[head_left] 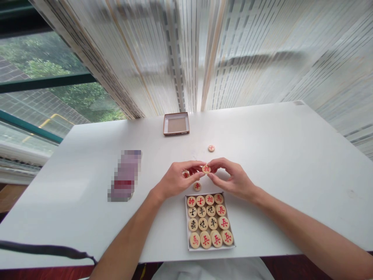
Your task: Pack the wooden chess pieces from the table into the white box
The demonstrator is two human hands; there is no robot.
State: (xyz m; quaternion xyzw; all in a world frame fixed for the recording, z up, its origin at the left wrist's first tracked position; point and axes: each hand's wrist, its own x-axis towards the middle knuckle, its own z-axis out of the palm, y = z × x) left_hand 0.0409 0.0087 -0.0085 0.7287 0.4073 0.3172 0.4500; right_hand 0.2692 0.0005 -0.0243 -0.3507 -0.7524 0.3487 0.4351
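Between the fingertips of my left hand [182,177] and my right hand [231,177] is a round wooden Chinese chess piece [206,169] with a red character, its face turned toward me. Both hands pinch it from either side, above the table. Under my left fingers lies another red-marked piece [186,175], partly covered. A red piece [197,186] rests just below the hands, and a further red piece [211,148] lies beyond them. Nearer to me sits an open white box [210,249] filled with rows of red and black pieces, some apparently stacked.
An open, shallow box lid [176,125] with a brown rim lies at the table's far side. To the left is a blurred-out purplish object [125,177]. A dark strap [43,249] crosses the lower left. Curtains [198,54] hang behind the white table [291,155].
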